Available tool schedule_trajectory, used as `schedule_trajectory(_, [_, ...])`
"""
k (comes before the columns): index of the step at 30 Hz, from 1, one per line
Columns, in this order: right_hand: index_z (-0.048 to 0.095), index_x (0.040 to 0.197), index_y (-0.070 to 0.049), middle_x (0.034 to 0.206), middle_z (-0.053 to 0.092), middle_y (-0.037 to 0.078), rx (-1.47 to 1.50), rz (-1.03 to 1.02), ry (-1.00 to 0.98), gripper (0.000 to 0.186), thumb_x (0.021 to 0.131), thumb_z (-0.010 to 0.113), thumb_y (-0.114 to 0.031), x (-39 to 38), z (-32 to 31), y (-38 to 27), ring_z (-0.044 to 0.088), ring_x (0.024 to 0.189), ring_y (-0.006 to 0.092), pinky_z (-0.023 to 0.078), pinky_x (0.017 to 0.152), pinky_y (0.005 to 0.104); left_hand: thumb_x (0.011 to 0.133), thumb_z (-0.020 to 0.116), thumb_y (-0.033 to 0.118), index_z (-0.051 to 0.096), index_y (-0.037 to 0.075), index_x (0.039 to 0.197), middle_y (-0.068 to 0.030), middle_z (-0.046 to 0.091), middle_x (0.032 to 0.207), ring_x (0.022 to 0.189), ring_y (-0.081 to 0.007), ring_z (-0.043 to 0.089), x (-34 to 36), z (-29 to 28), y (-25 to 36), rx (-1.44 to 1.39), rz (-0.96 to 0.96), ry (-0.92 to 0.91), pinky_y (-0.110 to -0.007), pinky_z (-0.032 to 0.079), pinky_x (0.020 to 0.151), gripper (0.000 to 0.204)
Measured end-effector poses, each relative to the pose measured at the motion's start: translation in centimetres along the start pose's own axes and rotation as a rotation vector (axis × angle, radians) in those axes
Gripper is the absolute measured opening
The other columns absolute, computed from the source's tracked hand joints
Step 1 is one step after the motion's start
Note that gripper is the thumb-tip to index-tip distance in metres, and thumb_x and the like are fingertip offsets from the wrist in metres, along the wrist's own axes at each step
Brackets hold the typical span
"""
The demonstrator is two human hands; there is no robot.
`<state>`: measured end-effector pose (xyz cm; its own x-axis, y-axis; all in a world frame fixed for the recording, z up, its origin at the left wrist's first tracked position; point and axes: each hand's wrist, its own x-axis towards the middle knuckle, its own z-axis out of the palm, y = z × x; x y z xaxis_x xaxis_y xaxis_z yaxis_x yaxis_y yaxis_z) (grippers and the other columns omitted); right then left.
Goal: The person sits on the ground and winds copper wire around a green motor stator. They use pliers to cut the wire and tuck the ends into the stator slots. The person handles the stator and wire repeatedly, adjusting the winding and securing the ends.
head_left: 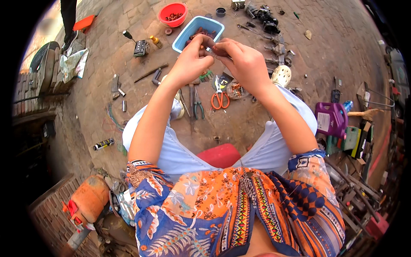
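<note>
Both hands meet in front of me, over the near edge of a light blue plastic basin [178, 42]. My right hand [246, 62] pinches a small reddish-brown piece [219, 52], mostly covered by the fingers. Bent inward opposite it, my left hand [193, 62] has its fingertips closed close to the same piece; what they grip is hidden. Dark reddish pieces [201, 32] lie in the basin. Below the hands on the ground are orange-handled scissors [220, 97], pliers [197, 105], a hammer [192, 96] and a clear container [235, 90] of small parts.
A red bowl [160, 16] of brown pieces stands beyond the basin, with a black meter-like box [140, 48] to its left. Dark machine parts [269, 21] lie far right. A purple jug [332, 119] is at the right; an orange gas cylinder [90, 197] is lower left.
</note>
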<state>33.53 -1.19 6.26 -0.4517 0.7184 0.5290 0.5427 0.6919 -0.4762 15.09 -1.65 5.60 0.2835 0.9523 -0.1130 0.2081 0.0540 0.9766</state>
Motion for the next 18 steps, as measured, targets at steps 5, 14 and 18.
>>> schedule_trajectory(5, [0.065, 0.1, -0.008, 0.099, 0.069, 0.007, -0.042, -0.196, 0.255, 0.026, 0.075, 0.072, -0.007, 1.4, 0.2, -0.1, 0.068, 0.082, 0.023, 0.055, 0.069, 0.0317, 0.095, 0.052, 0.013, 0.055, 0.001, 0.109, -0.0043, 0.063, 0.099, 0.088, -0.0098, 0.056, 0.0, 0.4, -1.6, 0.052, -0.004, -0.092, -0.024, 0.046, 0.077, 0.019])
schedule_trajectory(14, [0.064, 0.099, -0.003, 0.1, 0.069, 0.009, 0.041, -0.095, 0.302, 0.026, 0.075, 0.074, -0.002, 1.5, -0.7, 0.2, 0.069, 0.081, 0.0193, 0.056, 0.07, 0.0284, 0.101, 0.046, 0.024, 0.059, 0.002, 0.09, 0.0043, 0.049, 0.066, 0.054, -0.0042, 0.041, -3.0, -1.6, 2.4, -0.265, 0.131, -0.07, -0.02, 0.035, 0.052, 0.028])
schedule_trajectory(18, [0.062, 0.102, 0.002, 0.097, 0.07, 0.009, 0.482, 0.267, 0.279, 0.026, 0.079, 0.072, -0.002, 1.4, -0.3, -1.6, 0.067, 0.08, 0.0119, 0.055, 0.072, 0.0254, 0.1, 0.044, 0.016, 0.06, 0.001, 0.101, 0.0018, 0.053, 0.068, 0.055, -0.0047, 0.043, -4.1, 0.5, 3.1, -0.192, 0.124, -0.105, -0.021, 0.036, 0.051, 0.023])
